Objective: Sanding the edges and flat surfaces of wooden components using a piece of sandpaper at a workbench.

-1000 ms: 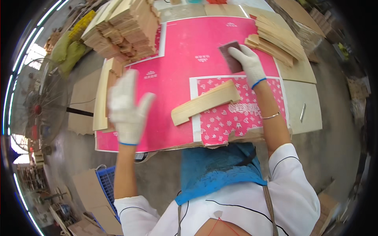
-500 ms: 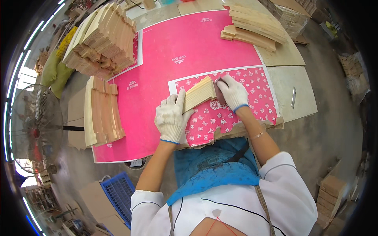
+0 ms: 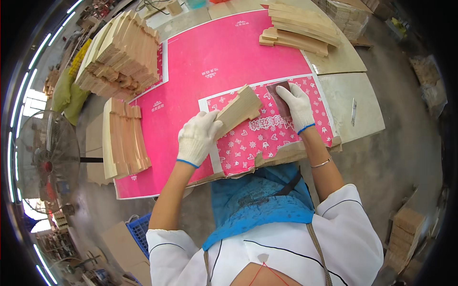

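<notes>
My left hand (image 3: pixel 197 137), in a white knit glove with a blue cuff edge, grips the near-left end of a pale wooden piece (image 3: pixel 241 109). The piece tilts up to the right, and a step is cut into its right end. A dark brown sheet that looks like sandpaper (image 3: pixel 277 97) is in my gloved right hand (image 3: pixel 297 107), thumb on top of it. That sheet is to the right of the wood, apart from it. Beneath both hands lies a pink patterned sheet with a white border (image 3: pixel 234 155).
A tall stack of wooden pieces (image 3: pixel 119 52) stands at the far left, with a lower row of shaped pieces (image 3: pixel 125 138) nearer. More wooden strips (image 3: pixel 305 31) lie at the far right. A thin metallic blade-like tool (image 3: pixel 354 112) rests on the table's right. A fan (image 3: pixel 47 164) stands left.
My right hand has drawn the brown sheet away from the wood's end, to the right and nearer me. My left hand has shifted left, and the wood is turned differently.
</notes>
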